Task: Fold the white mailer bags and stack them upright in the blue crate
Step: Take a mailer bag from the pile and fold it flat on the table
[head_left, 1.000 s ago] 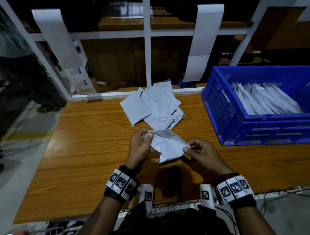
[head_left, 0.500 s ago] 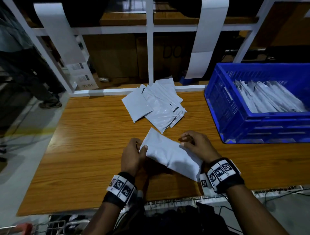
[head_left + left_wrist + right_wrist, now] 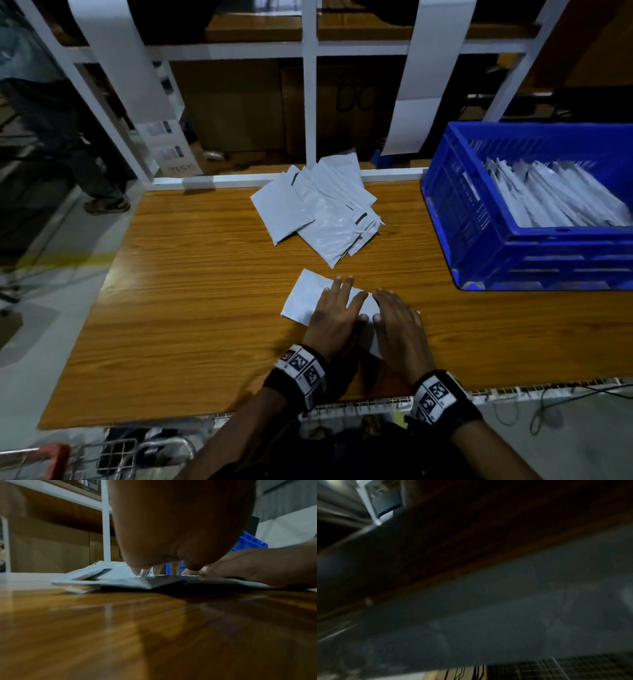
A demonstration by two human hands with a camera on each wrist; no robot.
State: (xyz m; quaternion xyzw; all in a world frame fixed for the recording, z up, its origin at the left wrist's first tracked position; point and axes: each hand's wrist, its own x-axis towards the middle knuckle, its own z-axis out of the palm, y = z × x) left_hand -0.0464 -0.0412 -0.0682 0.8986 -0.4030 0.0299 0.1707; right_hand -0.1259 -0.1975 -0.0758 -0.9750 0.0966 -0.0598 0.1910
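A white mailer bag [image 3: 310,294] lies flat on the wooden table [image 3: 191,308] near its front edge. My left hand [image 3: 334,317] and right hand [image 3: 399,320] press down on it side by side with straight fingers. The left wrist view shows the same bag [image 3: 120,582] under my left hand's fingers [image 3: 137,570], with the right hand [image 3: 257,566] flat beside them. A loose pile of white mailer bags [image 3: 325,212] sits further back. The blue crate [image 3: 534,257] at the right holds several folded bags [image 3: 555,198] standing upright. The right wrist view is dark and blurred.
A white shelf frame [image 3: 310,102] runs along the table's back edge, with long white strips [image 3: 431,68] hanging from it. A person's legs [image 3: 68,137] stand left of the table. Wire mesh [image 3: 359,404] borders the front edge.
The bag was held up crumpled between both hands, then lowered and spread out. Now it lies on the table and both hands press it flat.
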